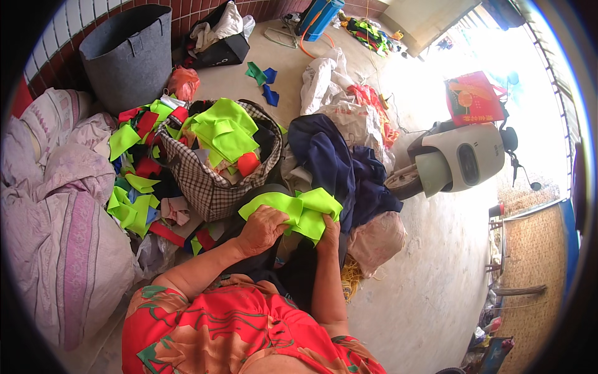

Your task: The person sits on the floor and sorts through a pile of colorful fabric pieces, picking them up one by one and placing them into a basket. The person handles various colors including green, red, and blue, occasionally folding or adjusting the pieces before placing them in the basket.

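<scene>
Between my hands, over my lap, is a neon yellow-green piece of cloth (299, 209) with a fold across its middle. My left hand (265, 229) is closed on its left part, the fingers curled in. At the cloth's right side, my right hand (329, 234) pinches the edge, its fingers partly hidden by the fabric. Just beyond stands a black-and-white checked bag (199, 181), heaped with neon yellow-green cloth pieces (224, 131) and an orange-red scrap (248, 164). Loose green, red and blue scraps (129, 209) lie in a pile left of the bag.
Pale bundled fabric (62, 249) fills the left side. A grey felt bin (128, 62) and a black bag (218, 47) stand at the back. Dark blue cloth (324, 149) and a sack (377, 240) lie to the right. Farther right is a pale scooter (461, 159).
</scene>
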{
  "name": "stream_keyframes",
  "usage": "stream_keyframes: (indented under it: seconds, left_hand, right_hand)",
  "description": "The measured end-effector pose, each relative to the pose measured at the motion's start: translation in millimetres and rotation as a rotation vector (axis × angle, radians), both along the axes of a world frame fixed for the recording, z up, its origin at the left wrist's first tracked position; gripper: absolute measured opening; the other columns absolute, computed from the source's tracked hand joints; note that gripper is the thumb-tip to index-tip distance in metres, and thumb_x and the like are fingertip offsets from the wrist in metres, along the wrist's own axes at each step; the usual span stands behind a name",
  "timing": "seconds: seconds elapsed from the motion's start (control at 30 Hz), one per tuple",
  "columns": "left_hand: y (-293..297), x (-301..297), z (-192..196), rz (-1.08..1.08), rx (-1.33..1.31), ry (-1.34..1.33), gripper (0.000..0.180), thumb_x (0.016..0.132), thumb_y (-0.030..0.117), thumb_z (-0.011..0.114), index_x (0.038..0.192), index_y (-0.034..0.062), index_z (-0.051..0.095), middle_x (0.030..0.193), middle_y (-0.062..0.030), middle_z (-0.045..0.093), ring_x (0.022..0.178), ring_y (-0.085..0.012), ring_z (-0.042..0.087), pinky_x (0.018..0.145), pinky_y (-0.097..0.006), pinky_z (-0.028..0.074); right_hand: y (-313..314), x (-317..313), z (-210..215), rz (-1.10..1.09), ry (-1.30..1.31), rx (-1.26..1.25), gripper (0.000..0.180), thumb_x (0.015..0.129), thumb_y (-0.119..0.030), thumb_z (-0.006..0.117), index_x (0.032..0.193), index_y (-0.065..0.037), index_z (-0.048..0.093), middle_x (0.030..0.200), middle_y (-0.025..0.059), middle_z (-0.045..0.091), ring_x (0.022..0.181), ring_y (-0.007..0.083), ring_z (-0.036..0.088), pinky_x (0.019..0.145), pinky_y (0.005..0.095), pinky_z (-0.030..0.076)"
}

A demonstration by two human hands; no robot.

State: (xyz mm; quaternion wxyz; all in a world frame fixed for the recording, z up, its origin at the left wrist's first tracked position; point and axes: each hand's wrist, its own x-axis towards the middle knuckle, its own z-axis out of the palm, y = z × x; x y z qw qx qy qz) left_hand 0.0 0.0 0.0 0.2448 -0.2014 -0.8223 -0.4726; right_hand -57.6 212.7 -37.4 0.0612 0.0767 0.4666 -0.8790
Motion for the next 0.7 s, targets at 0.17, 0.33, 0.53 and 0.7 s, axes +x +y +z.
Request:
stream_keyframes:
  seconds: [0.17,0.33,0.53,0.7]
  left_hand:
    - [-1.6,1.4,0.5,0.003,-0.015,0.003,0.018,0.076,0.010,0.065,0.091,0.0052,0.055,0.077,-0.0101,0.058,0.073,-0.0321,0.056,0.070,-0.039,0.043]
    - [-0.6,0.9,1.1,0.003,-0.013,0.003,0.018,0.076,0.011,0.065,0.090,0.0055,0.055,0.077,-0.0098,0.058,0.073,-0.0320,0.056,0.070,-0.038,0.043]
    - [0.9,0.0,-0.7,0.006,-0.005,0.013,0.018,0.077,0.012,0.065,0.090,0.0055,0.055,0.077,-0.0098,0.058,0.074,-0.0316,0.056,0.070,-0.038,0.043]
    - [1.2,0.3,1.1,0.014,-0.006,0.015,0.016,0.078,0.015,0.064,0.088,0.0054,0.055,0.076,-0.0105,0.059,0.073,-0.0313,0.057,0.071,-0.039,0.043]
  right_hand:
    - [-3.6,2.2,2.5,-0.003,-0.014,-0.003,0.037,0.086,-0.009,0.060,0.121,-0.003,0.048,0.110,0.0116,0.059,0.095,0.0256,0.062,0.080,0.0386,0.054]
    - [-1.6,2.2,4.8,0.008,-0.008,-0.012,0.036,0.087,-0.008,0.059,0.121,-0.003,0.048,0.111,0.0114,0.059,0.095,0.0255,0.062,0.081,0.0389,0.053]
    - [1.0,-0.6,-1.3,-0.001,-0.004,-0.008,0.037,0.087,-0.008,0.058,0.122,-0.003,0.048,0.112,0.0113,0.058,0.096,0.0250,0.061,0.081,0.0383,0.053]
    - [4.5,-2.3,-8.5,0.007,-0.016,-0.020,0.037,0.086,-0.008,0.059,0.121,-0.003,0.048,0.111,0.0110,0.059,0.095,0.0245,0.062,0.081,0.0376,0.053]
